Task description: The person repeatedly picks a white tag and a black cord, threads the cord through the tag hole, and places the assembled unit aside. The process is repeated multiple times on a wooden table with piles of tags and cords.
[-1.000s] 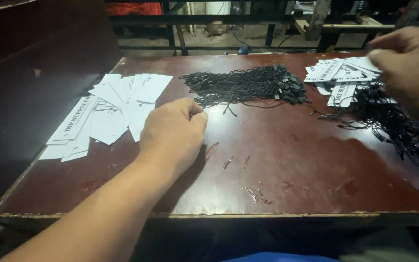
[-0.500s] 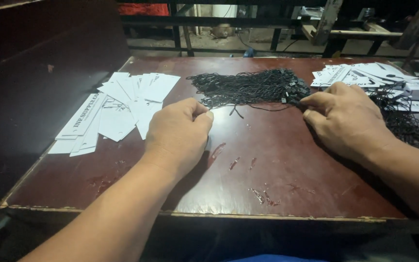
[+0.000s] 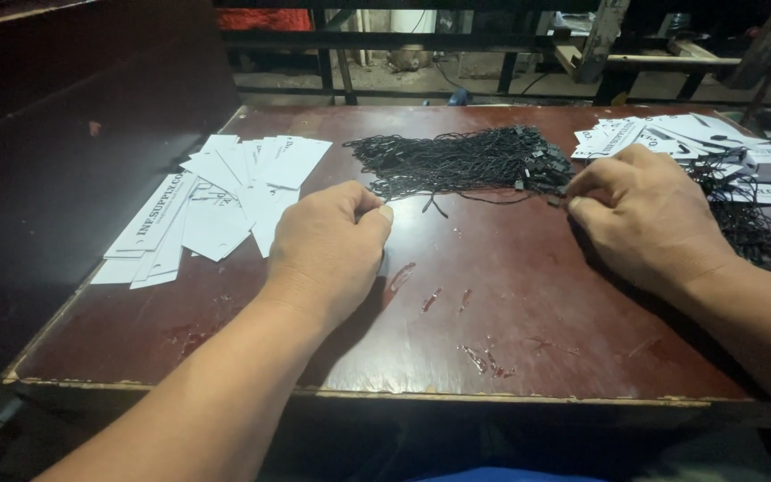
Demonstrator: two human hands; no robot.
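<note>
At the left of the frame a fan of white paper tags [image 3: 216, 201] lies on the dark red worktop [image 3: 510, 312]. Just right of it rests the left hand [image 3: 332, 250], its grip curled together with thumb against forefinger at the edge of the tags; whether it pinches one tag cannot be told from here. In the upper middle lies a heap of black string loops [image 3: 466, 161]. At its right end the right hand [image 3: 644, 219] has its fingertips closed on the loops, seemingly picking out a single string. At the upper right sits a second pile of tags with strings [image 3: 671, 138]. The step in hand looks like pairing string with tag; freeing one loop cleanly calls for care.
</note>
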